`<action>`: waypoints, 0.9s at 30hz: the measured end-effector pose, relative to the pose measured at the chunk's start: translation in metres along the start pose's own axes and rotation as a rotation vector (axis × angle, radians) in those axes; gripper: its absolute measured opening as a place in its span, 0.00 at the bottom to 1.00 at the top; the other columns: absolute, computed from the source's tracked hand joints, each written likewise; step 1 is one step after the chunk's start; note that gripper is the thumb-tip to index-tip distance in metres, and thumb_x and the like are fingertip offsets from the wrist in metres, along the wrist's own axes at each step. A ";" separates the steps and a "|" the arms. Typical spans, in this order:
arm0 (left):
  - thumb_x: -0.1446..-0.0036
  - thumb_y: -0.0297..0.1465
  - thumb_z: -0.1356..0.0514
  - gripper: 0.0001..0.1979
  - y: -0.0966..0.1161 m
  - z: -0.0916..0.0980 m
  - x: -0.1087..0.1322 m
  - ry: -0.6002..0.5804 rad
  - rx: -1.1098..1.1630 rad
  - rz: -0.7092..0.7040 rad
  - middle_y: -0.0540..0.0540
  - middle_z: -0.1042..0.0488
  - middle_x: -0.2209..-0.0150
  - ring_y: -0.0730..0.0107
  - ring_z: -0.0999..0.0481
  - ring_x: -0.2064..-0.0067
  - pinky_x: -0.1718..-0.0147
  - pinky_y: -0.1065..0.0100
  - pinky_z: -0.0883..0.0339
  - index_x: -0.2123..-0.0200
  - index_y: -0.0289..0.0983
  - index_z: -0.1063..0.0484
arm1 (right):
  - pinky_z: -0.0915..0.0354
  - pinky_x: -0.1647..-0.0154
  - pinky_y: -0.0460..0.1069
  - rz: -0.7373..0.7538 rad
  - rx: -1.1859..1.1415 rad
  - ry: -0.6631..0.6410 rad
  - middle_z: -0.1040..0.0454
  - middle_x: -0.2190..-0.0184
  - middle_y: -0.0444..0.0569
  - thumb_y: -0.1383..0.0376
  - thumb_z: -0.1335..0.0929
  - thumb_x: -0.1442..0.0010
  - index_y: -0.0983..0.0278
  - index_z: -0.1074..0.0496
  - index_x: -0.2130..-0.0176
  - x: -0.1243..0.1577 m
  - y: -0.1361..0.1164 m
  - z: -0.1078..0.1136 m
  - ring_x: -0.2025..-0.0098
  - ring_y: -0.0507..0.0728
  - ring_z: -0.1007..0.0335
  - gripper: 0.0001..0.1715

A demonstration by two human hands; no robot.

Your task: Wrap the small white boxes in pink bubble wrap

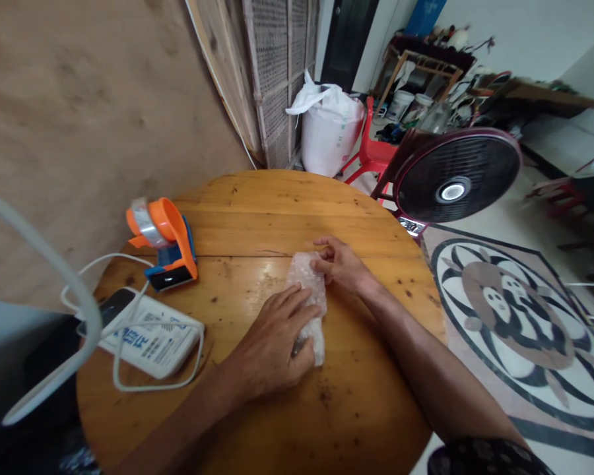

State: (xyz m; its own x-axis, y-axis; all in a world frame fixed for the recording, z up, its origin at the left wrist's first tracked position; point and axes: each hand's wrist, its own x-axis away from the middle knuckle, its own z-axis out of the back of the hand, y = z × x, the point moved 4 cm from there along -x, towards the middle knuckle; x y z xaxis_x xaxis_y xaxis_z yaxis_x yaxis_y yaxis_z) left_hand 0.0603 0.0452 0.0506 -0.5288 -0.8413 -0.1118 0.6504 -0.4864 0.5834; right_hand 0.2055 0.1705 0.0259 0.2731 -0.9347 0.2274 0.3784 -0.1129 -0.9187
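Observation:
A narrow bundle of clear bubble wrap (pixel 308 269) lies lengthwise on the round wooden table (pixel 257 211). What it contains, if anything, I cannot make out. Over its lower half rests my left hand (pixel 282 330), with the fingers laid across it and the thumb against its near end, gripping it. My right hand (pixel 339 267) pinches the far right edge of the wrap between thumb and fingers.
An orange and blue tape dispenser (pixel 171 244) stands at the table's left. Nearer is a white box-like device (pixel 163 343) with a looped white cable (pixel 123 388). Beyond the right edge are a fan (pixel 455 175), a red chair (pixel 376 152) and a white sack (pixel 329 132).

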 end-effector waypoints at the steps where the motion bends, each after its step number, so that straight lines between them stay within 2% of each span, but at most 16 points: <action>1: 0.47 0.28 0.45 0.25 0.000 0.000 0.000 0.008 0.000 0.000 0.36 0.36 0.37 0.49 0.42 0.34 0.37 0.46 0.44 0.45 0.35 0.29 | 0.37 0.77 0.45 -0.007 -0.123 -0.012 0.33 0.74 0.38 0.67 0.29 0.50 0.62 0.37 0.50 0.000 0.000 -0.001 0.78 0.48 0.35 0.27; 4: 0.47 0.28 0.45 0.24 0.000 0.000 0.000 0.022 -0.006 -0.003 0.35 0.36 0.38 0.47 0.41 0.34 0.38 0.45 0.43 0.45 0.35 0.29 | 0.36 0.75 0.44 -0.014 -0.366 -0.033 0.32 0.74 0.37 0.66 0.25 0.56 0.62 0.36 0.52 0.001 -0.005 -0.001 0.76 0.48 0.35 0.32; 8: 0.47 0.28 0.45 0.24 0.001 0.000 0.000 0.038 -0.013 -0.016 0.33 0.36 0.38 0.46 0.40 0.35 0.39 0.44 0.43 0.46 0.34 0.29 | 0.36 0.74 0.45 -0.096 -0.471 -0.053 0.27 0.70 0.42 0.64 0.23 0.59 0.62 0.33 0.54 0.005 -0.008 -0.001 0.74 0.49 0.33 0.32; 11: 0.47 0.27 0.45 0.24 0.002 0.000 -0.001 0.045 -0.012 -0.019 0.33 0.35 0.39 0.45 0.40 0.36 0.39 0.43 0.42 0.46 0.33 0.29 | 0.37 0.74 0.44 -0.140 -0.443 -0.127 0.26 0.69 0.44 0.59 0.23 0.58 0.65 0.29 0.59 0.006 -0.007 -0.004 0.73 0.49 0.33 0.27; 15: 0.47 0.27 0.44 0.23 0.002 0.000 0.000 0.051 -0.013 -0.021 0.33 0.35 0.39 0.46 0.39 0.36 0.39 0.43 0.42 0.46 0.33 0.28 | 0.39 0.78 0.43 -0.131 -0.353 -0.192 0.28 0.75 0.43 0.54 0.24 0.55 0.67 0.27 0.65 0.006 -0.005 -0.007 0.77 0.48 0.36 0.23; 21: 0.47 0.26 0.45 0.23 0.001 -0.001 0.000 0.069 -0.021 -0.032 0.34 0.35 0.39 0.47 0.39 0.35 0.39 0.44 0.42 0.47 0.34 0.28 | 0.43 0.81 0.43 -0.076 -0.359 -0.142 0.29 0.78 0.39 0.57 0.23 0.59 0.66 0.28 0.69 0.005 -0.004 -0.005 0.81 0.46 0.39 0.20; 27: 0.47 0.26 0.44 0.24 0.002 0.000 0.001 0.061 -0.034 -0.036 0.35 0.36 0.38 0.48 0.41 0.34 0.38 0.45 0.43 0.46 0.35 0.30 | 0.43 0.80 0.44 -0.012 -0.323 -0.086 0.30 0.78 0.39 0.55 0.24 0.58 0.64 0.30 0.71 0.006 -0.007 -0.004 0.80 0.47 0.39 0.19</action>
State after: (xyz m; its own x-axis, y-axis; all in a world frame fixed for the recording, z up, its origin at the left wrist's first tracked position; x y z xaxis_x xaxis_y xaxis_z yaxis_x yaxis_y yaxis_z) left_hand 0.0611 0.0431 0.0520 -0.5185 -0.8356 -0.1814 0.6502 -0.5231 0.5510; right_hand 0.2012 0.1646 0.0324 0.3489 -0.9025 0.2524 0.0857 -0.2375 -0.9676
